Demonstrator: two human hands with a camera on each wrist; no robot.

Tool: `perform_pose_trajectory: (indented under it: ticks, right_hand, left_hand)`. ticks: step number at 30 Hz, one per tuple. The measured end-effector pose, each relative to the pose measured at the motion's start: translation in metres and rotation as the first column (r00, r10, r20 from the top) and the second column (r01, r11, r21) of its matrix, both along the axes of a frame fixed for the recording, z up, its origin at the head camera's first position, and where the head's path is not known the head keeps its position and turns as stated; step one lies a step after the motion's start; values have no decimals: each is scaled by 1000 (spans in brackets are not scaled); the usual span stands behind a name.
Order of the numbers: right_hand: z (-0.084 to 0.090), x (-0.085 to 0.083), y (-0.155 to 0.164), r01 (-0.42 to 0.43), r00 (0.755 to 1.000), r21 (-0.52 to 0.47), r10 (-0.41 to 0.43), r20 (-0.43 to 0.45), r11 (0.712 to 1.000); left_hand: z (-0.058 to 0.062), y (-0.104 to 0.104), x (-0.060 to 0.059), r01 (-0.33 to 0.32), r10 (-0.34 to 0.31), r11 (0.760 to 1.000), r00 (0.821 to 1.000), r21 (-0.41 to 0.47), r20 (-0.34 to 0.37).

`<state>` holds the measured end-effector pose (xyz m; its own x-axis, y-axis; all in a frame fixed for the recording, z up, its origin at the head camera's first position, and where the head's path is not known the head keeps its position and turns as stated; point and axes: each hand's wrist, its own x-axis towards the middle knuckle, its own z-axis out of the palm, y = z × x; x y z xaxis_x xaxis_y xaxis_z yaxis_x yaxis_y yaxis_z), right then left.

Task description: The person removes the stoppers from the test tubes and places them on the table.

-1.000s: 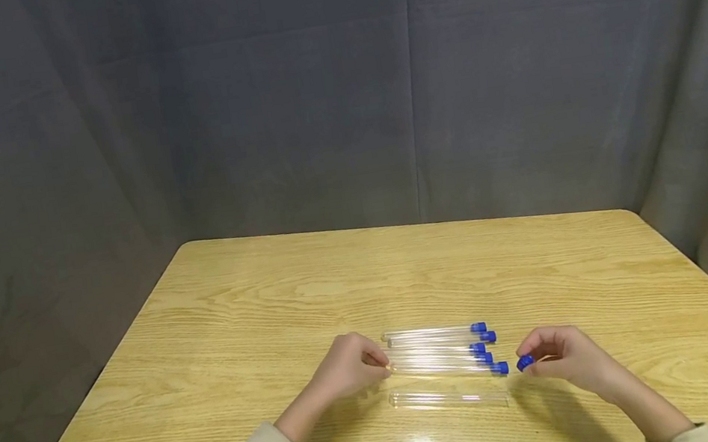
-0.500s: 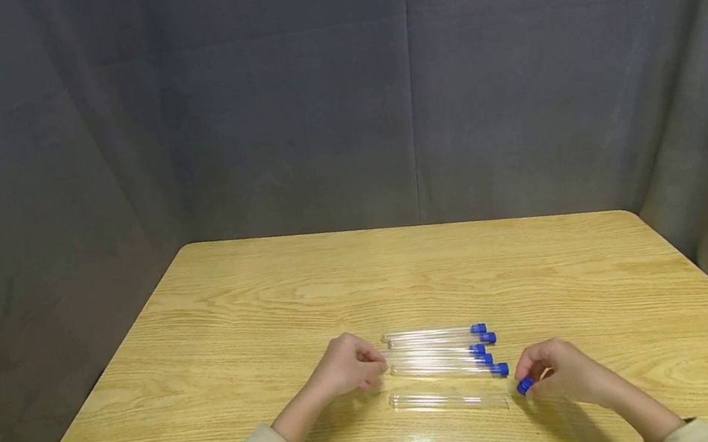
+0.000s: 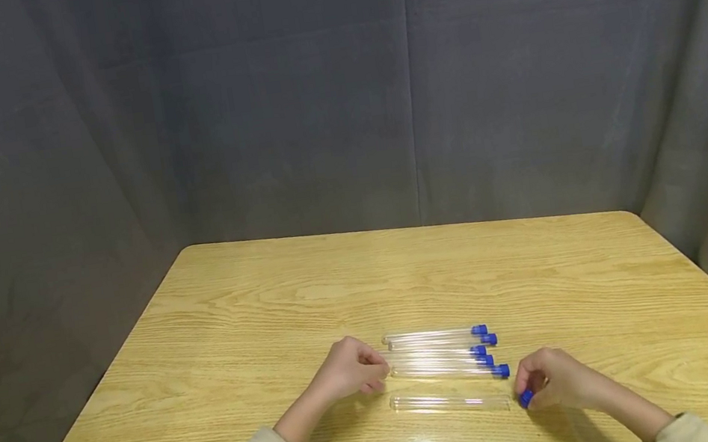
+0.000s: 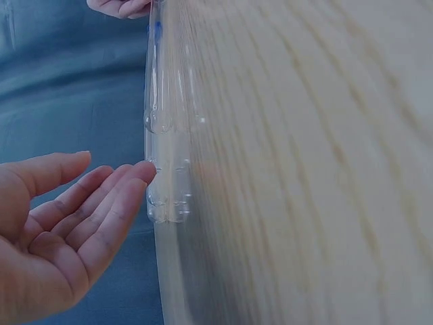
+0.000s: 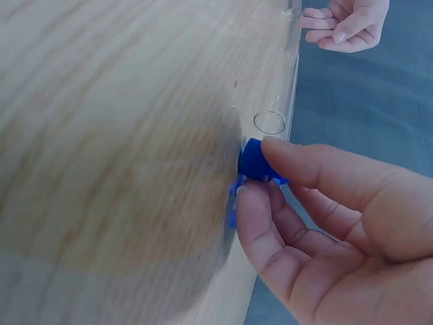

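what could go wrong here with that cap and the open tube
The right hand pinches the blue cap by its fingertips, so it might slip and roll off. The uncapped tube lies loose on the table and may roll when the cap meets it. The left hand is at the capped tubes, not steadying it.

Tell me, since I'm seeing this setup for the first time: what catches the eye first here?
A row of clear tubes with blue caps lies near the front of the wooden table. Nearest the person lies an uncapped tube, its open mouth toward the right hand, which pinches a blue cap just beside it. The left hand rests at the tubes' closed ends.
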<state>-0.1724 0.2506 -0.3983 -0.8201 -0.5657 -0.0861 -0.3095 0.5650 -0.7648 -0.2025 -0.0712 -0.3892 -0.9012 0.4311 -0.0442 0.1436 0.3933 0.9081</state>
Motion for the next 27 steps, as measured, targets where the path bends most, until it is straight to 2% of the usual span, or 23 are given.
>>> perform_pose_trajectory:
  ticks: [10,14,19,27]
  right_hand:
    - [-2,-1,-1,-25,1000,-24,25,4,999]
    - [1,-1,0,-41,999,-19,41,-2,999]
    - [8,-2,3,-70,997,-16,70,-27,997]
    - [11,-2,7,-34,999,-36,35,13,999]
  left_hand:
    - [-1,1,-1,-2,2,1000,1000,3,6]
    - [-3,2,-4,13,-15,1000,998,-25,-67]
    - [-3,9,-10,35,-46,997,984,-66,-174]
    - [-3,20,-17,47,-57,997,982,-63,-178]
